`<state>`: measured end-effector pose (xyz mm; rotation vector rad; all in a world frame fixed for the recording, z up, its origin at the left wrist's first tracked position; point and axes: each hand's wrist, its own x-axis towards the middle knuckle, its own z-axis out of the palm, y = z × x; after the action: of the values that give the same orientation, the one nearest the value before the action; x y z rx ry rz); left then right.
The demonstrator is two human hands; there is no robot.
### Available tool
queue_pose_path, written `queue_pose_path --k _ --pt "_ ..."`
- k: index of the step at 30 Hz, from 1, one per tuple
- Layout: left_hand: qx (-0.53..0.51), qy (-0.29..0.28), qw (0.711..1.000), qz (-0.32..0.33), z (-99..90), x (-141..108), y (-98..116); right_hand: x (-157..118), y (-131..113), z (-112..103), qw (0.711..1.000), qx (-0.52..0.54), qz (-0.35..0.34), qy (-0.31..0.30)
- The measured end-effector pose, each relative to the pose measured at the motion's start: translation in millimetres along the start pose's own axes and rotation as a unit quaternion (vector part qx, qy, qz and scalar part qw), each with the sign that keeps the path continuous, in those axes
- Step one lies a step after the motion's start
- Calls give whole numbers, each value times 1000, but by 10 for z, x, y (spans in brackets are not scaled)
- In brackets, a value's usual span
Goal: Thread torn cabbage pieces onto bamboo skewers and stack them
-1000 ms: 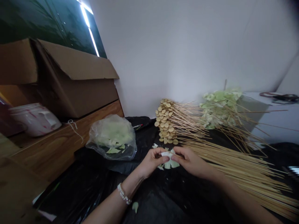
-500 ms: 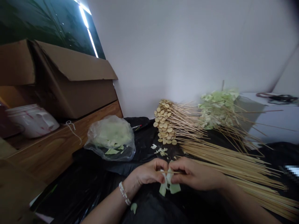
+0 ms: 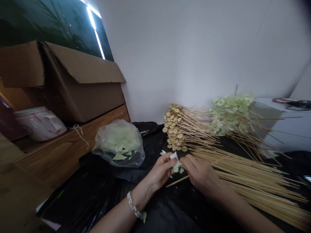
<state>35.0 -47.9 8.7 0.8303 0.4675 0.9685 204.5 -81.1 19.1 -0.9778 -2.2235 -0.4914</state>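
My left hand [image 3: 163,170] pinches a pale green and white cabbage leaf piece [image 3: 175,166] between thumb and fingers. Close beside it on the right, my right hand [image 3: 198,171] is closed, its fingertips at the edge of the leaf. A bamboo skewer [image 3: 177,181] sticks out leftward from under the right hand, its tip bare below the leaf; the rest of it is hidden by the hand. A small scrap of cabbage [image 3: 143,217] lies by the beaded bracelet on my left wrist.
A clear plastic bag of cabbage leaves [image 3: 119,142] sits at left on black plastic sheeting [image 3: 165,212]. Skewers with round pale slices [image 3: 175,126] are stacked ahead. Cabbage skewers [image 3: 230,113] lie behind loose bamboo sticks [image 3: 257,181] at right. A cardboard box [image 3: 94,97] stands at back left.
My left hand has raised and turned the cabbage leaf. The skewer, earlier level across the leaf between both hands, now slants down-left from the right hand with its tip bare.
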Motion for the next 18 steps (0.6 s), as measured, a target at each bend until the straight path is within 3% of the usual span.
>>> queue_pose_path --k 6,11,18 --pt "85 34 995 36 -26 13 -34 -59 31 102 1000 -29 -11 1" --pt "75 39 995 50 1 11 -63 -58 16 84 997 -70 -20 -13" --pt "39 31 998 -35 10 -3 -19 11 1 1 995 -24 20 -95"
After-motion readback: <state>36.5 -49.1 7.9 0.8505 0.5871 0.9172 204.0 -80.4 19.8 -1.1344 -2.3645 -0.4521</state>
